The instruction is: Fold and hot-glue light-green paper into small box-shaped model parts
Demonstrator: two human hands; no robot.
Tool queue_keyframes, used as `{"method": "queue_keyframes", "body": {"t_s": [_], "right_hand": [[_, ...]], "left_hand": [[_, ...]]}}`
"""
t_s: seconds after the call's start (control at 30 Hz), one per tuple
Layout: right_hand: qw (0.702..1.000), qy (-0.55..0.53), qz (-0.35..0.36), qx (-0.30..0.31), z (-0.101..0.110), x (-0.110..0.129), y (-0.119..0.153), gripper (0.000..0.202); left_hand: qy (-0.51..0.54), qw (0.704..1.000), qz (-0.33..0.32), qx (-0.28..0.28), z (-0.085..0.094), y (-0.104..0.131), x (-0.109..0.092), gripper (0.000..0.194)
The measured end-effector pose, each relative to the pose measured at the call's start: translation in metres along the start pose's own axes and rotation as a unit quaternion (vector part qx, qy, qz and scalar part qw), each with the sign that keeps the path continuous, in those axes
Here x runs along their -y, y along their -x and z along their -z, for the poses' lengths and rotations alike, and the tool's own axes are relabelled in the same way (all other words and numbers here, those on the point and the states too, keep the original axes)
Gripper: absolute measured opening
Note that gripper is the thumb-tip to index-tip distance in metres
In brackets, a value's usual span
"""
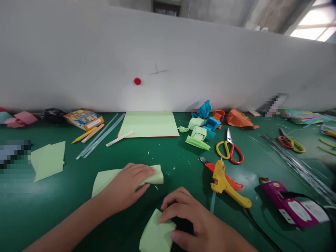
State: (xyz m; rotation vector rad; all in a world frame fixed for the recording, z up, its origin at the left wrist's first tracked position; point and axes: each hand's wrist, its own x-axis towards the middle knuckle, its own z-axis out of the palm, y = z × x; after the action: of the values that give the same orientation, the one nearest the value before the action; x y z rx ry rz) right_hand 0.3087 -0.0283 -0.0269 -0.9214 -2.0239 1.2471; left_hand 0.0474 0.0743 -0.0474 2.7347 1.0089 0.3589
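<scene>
My left hand (131, 183) lies over a sheet of pale green paper (107, 176) whose right part is folded or rolled over. Its fingers curl across the fold, with the thumb at the near edge. Closer to me, my right hand (187, 213) has its fingers bent and its thumb and fingertips on the edge of a second pale green paper piece (156, 232), which looks folded and bulging. The bottom of this piece runs out of view. Dark shadow fills the gap under my right palm.
To the right lie a yellow glue gun (222, 183), a red utility knife (208, 166), scissors (231, 148) and a purple device (288, 204) with a cable. Folded paper pieces (199, 133) and a green paper pad (149, 125) sit near the wall. Left are paper scraps (49, 161) and glue sticks (102, 136).
</scene>
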Motion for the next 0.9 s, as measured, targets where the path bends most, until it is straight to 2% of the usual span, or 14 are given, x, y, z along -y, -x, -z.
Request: {"method": "queue_keyframes", "body": {"t_s": [0.07, 0.17, 0.3, 0.4, 0.5, 0.6, 0.67, 0.73, 0.83, 0.9], "right_hand": [[1.0, 0.003, -0.006, -0.005, 0.0, -0.002, 0.0, 0.03], [0.999, -0.001, -0.017, -0.032, 0.0, -0.007, 0.0, 0.034], [0.999, -0.022, -0.005, -0.048, -0.001, -0.012, 0.004, 0.034], [0.996, -0.017, 0.011, -0.085, -0.002, -0.016, 0.008, 0.032], [0.983, -0.011, 0.015, -0.181, -0.004, -0.023, 0.01, 0.034], [0.962, -0.003, -0.027, -0.273, -0.004, -0.033, 0.005, 0.043], [0.955, -0.005, -0.079, -0.284, -0.002, -0.037, 0.0, 0.051], [0.956, -0.013, -0.12, -0.268, 0.001, -0.04, -0.004, 0.055], [0.958, -0.016, -0.131, -0.256, 0.008, -0.042, -0.006, 0.052], [0.959, -0.004, -0.125, -0.256, 0.013, -0.041, -0.005, 0.047]], "left_hand": [[0.01, 1.0, -0.014, -0.002, 0.001, -0.009, -0.006, 0.037], [0.031, 0.998, -0.039, -0.037, 0.001, -0.017, -0.017, 0.039], [0.048, 0.993, -0.056, -0.093, -0.003, -0.016, -0.028, 0.04], [0.05, 0.992, -0.045, -0.105, -0.004, -0.012, -0.031, 0.04], [0.049, 0.994, -0.035, -0.087, -0.003, -0.012, -0.032, 0.039], [0.054, 0.995, -0.051, -0.066, -0.002, -0.014, -0.033, 0.041], [0.056, 0.995, -0.068, -0.038, -0.001, -0.016, -0.032, 0.047], [0.052, 0.996, -0.076, -0.007, 0.001, -0.017, -0.031, 0.053], [0.03, 0.998, -0.053, 0.016, 0.006, -0.014, -0.023, 0.057], [0.005, 1.0, -0.015, 0.017, 0.009, -0.007, -0.012, 0.062]]}}
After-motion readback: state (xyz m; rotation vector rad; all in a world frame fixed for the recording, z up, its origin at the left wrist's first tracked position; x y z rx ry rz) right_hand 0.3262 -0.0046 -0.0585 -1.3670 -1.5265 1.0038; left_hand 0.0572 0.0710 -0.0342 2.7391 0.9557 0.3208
